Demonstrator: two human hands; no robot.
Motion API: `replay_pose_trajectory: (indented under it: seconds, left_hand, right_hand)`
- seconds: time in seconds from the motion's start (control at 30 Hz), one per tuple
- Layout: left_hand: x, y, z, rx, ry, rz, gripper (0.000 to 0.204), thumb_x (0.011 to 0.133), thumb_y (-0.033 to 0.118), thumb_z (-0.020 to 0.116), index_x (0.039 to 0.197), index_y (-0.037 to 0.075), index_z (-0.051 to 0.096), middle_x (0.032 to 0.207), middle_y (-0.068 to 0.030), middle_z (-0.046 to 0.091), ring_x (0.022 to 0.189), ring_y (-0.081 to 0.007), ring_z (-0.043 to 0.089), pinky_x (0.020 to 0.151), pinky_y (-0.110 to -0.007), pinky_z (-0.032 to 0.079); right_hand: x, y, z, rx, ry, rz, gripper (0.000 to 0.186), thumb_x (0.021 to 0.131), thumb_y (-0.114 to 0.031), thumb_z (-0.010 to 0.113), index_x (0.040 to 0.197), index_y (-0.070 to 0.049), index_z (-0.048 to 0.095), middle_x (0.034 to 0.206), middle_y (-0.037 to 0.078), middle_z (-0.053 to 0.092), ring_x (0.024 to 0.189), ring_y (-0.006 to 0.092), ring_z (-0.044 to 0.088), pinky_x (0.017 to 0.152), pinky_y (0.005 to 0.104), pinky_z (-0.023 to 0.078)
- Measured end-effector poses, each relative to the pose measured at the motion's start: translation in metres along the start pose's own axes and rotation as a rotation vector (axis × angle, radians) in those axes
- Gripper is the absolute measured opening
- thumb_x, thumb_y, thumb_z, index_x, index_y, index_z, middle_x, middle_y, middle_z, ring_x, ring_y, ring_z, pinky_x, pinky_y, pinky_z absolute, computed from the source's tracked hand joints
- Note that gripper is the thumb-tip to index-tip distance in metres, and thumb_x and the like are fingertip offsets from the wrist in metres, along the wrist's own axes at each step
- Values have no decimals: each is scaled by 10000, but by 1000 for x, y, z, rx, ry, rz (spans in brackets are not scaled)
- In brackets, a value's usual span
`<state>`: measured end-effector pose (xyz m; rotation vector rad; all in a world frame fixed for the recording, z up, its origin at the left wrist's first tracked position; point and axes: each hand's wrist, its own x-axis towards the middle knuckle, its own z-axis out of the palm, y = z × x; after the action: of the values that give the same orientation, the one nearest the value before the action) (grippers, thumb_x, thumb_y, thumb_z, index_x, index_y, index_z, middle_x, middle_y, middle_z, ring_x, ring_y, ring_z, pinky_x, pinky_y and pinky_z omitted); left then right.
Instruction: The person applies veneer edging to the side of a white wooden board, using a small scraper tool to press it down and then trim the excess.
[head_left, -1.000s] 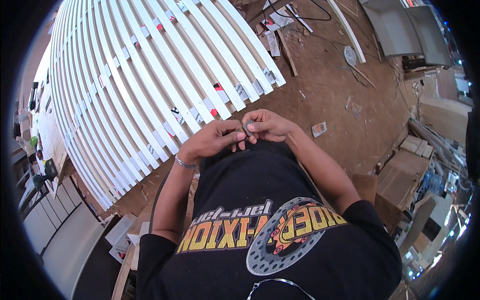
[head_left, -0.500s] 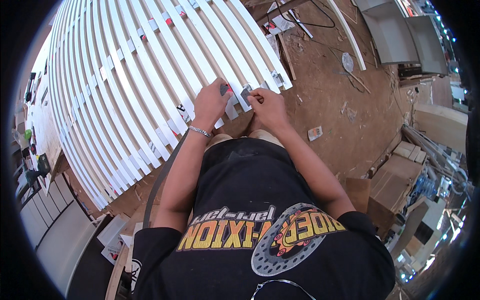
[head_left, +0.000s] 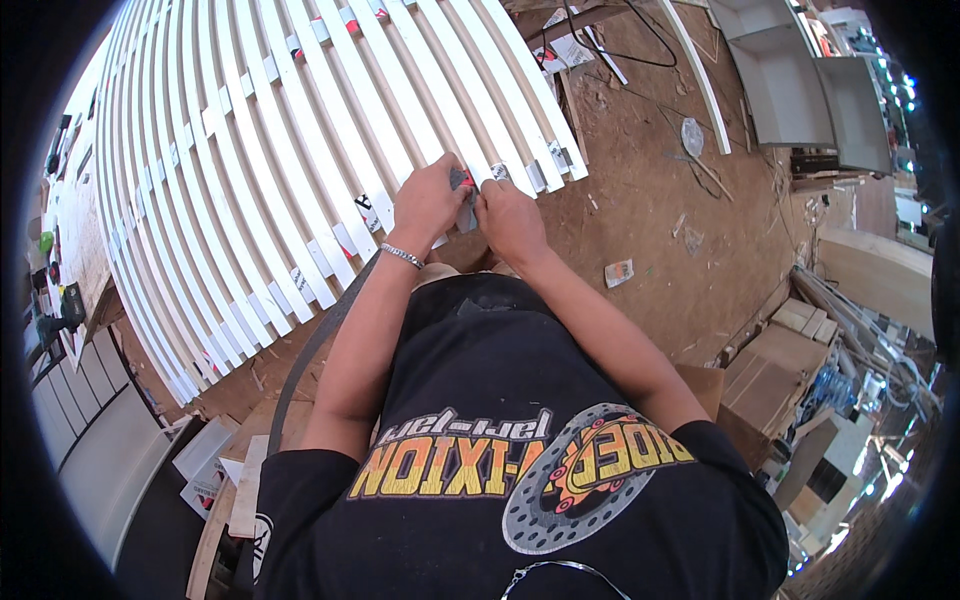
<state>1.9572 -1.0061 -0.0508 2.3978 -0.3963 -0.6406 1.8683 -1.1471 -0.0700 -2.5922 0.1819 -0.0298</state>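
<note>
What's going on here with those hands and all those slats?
A person in a black printed T-shirt has both bare hands at the near edge of a large panel of long white slats. The left hand holds a small dark-grey piece; the right hand is close beside it, its grip hidden. A long, flat dark-grey strip curves beside the left forearm.

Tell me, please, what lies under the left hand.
White slats extend beneath the left hand; a grey piece shows at its right edge. The palm and whatever is directly below are covered, so contact cannot be judged.
</note>
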Motion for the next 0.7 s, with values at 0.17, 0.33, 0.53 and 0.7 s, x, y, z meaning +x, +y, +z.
replay_pose_trajectory:
  seconds: [0.17,0.33,0.53,0.7]
  left_hand:
    - [0,-4,-2,-36,-12,15,330,947,289,752,1187,71,692,1032,-206,779,1013,-424,739,889,-500,580]
    - [-12,-25,-10,-207,-115,99,652,906,281,793,1480,94,548,1088,-250,761,1027,-423,743,912,-474,578]
    - [-46,-11,-39,-285,-375,10,1089,862,272,855,1684,50,176,1127,-268,745,1077,-410,731,969,-438,549]
    - [-73,-15,-22,-437,-386,229,1043,837,270,878,1637,-5,267,1023,-225,727,996,-414,709,991,-450,521]
  right_hand:
    - [7,-1,5,6,68,-9,214,1004,-202,640,906,-12,649,869,217,678,839,435,701,742,549,561]
    - [26,7,-20,24,-275,192,389,953,-365,749,897,16,689,919,241,719,882,437,716,748,557,546]
    - [7,-24,-47,348,-285,270,365,958,-345,792,1000,11,723,870,130,725,757,244,703,708,418,553]
    - [-17,-24,-41,812,-498,369,188,1013,-158,728,1135,-15,724,903,20,706,753,80,652,703,280,558]
